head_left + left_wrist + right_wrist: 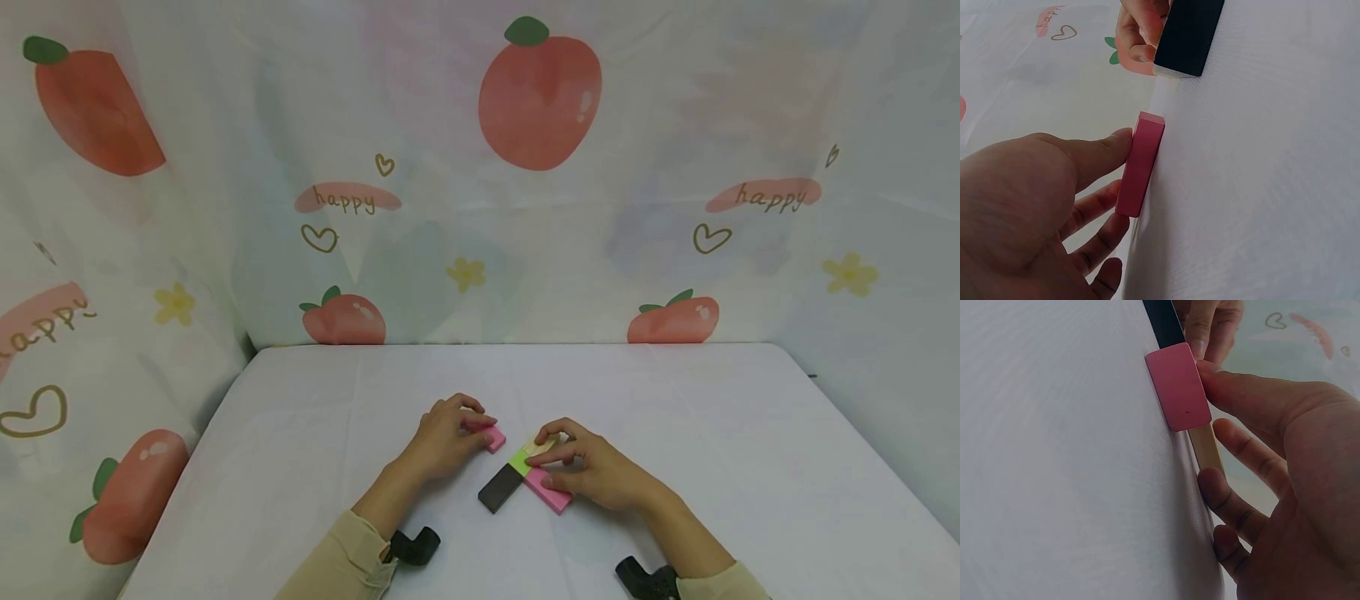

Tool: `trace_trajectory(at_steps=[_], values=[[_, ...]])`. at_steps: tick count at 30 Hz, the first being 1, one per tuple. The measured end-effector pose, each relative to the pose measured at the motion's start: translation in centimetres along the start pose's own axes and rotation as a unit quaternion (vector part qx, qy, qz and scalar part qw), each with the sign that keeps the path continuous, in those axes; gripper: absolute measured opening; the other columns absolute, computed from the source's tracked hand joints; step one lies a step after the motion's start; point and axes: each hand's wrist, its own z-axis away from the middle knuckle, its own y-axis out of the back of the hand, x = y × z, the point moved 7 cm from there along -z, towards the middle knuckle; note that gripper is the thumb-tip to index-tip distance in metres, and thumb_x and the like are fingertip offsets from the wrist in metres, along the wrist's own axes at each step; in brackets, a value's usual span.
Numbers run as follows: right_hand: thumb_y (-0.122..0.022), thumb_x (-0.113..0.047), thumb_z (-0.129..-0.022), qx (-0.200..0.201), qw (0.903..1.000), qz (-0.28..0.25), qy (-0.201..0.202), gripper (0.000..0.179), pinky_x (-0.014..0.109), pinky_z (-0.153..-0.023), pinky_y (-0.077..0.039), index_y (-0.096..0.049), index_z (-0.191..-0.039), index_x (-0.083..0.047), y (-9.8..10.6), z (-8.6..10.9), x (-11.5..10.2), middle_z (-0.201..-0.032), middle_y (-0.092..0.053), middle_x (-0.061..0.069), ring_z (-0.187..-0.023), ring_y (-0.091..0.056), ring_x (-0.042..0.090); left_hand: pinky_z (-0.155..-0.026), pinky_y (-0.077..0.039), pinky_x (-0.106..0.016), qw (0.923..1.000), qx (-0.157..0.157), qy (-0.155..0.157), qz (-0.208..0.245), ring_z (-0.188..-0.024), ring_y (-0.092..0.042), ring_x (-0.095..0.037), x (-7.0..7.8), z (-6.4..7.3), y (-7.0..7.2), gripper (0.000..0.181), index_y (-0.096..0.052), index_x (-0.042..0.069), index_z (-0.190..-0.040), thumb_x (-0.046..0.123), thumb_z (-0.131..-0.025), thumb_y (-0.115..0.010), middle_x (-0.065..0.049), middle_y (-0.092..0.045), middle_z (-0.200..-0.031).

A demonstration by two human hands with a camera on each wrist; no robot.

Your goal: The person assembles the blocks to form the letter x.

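Note:
My left hand [444, 437] pinches a small pink block [1141, 165] between thumb and fingers, close over the table and left of the other blocks. Right of it, a black block [500, 487], a lime green block [519, 461] and a pale wooden block [1205, 450] lie end to end in a slanting row. Another pink block [550, 492] branches off toward the front right. My right hand [603, 473] holds this group, its thumb on the pink block and its fingertips on the green and wooden ones. Its fingers partly cover the wooden block in the head view.
A white cloth covers the table [360, 400]. Behind and at the left hang fabric walls [420, 108] printed with fruit, hearts and flowers. Each wrist carries a black camera mount, the left one [416, 546] and the right one [645, 577] low over the table.

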Motion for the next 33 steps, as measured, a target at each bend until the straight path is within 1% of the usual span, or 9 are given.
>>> trace_trajectory(at_steps=[10,16,20,27,33], values=[[-0.078,-0.031,-0.093,0.003,0.9999,0.0,0.011,0.027,0.029,-0.096,-0.044,-0.079,-0.119,-0.026,0.0,-0.03,-0.09,-0.136,-0.054,-0.001,-0.121,-0.052,0.022,-0.105,-0.037,-0.051,1.0,-0.006,-0.005,0.006,-0.121,-0.055,-0.026,0.26,0.09,-0.01,0.024,-0.08,0.024,-0.118,0.026,-0.094,-0.077,0.003,-0.064,-0.125],[-0.078,-0.033,-0.093,0.002,0.9999,-0.002,0.01,0.027,0.029,-0.097,-0.044,-0.079,-0.119,-0.028,0.0,-0.03,-0.06,-0.136,-0.055,-0.002,-0.124,-0.053,0.026,-0.103,-0.039,-0.049,0.9999,-0.011,0.011,0.006,-0.123,-0.053,-0.024,0.13,0.14,-0.21,0.026,-0.079,0.026,-0.12,0.027,-0.095,-0.076,0.004,-0.063,-0.127],[-0.079,-0.032,-0.092,0.002,1.0,-0.002,0.006,0.027,0.029,-0.097,-0.044,-0.079,-0.119,-0.028,-0.03,-0.01,-0.06,-0.136,-0.055,-0.003,-0.124,-0.052,0.027,-0.101,-0.041,-0.048,0.9997,-0.016,0.018,0.003,-0.124,-0.052,-0.023,0.09,0.21,-0.37,0.026,-0.079,0.027,-0.122,0.028,-0.095,-0.076,0.005,-0.062,-0.128],[-0.079,-0.032,-0.092,0.003,1.0,0.001,0.005,0.027,0.03,-0.097,-0.044,-0.079,-0.119,-0.028,-0.03,0.03,-0.11,-0.135,-0.055,-0.002,-0.124,-0.052,0.027,-0.101,-0.042,-0.047,0.9997,-0.017,0.016,0.004,-0.124,-0.052,-0.024,0.22,0.31,-0.3,0.026,-0.079,0.027,-0.122,0.027,-0.095,-0.076,0.004,-0.062,-0.128],[-0.078,-0.033,-0.093,0.0,0.9999,0.009,0.004,0.027,0.031,-0.097,-0.044,-0.078,-0.119,-0.029,0.01,0.04,-0.19,-0.136,-0.055,-0.003,-0.123,-0.052,0.024,-0.101,-0.042,-0.047,0.9997,-0.019,0.011,0.004,-0.124,-0.053,-0.024,0.47,0.37,-0.18,0.027,-0.078,0.026,-0.122,0.027,-0.096,-0.075,0.003,-0.062,-0.129]])
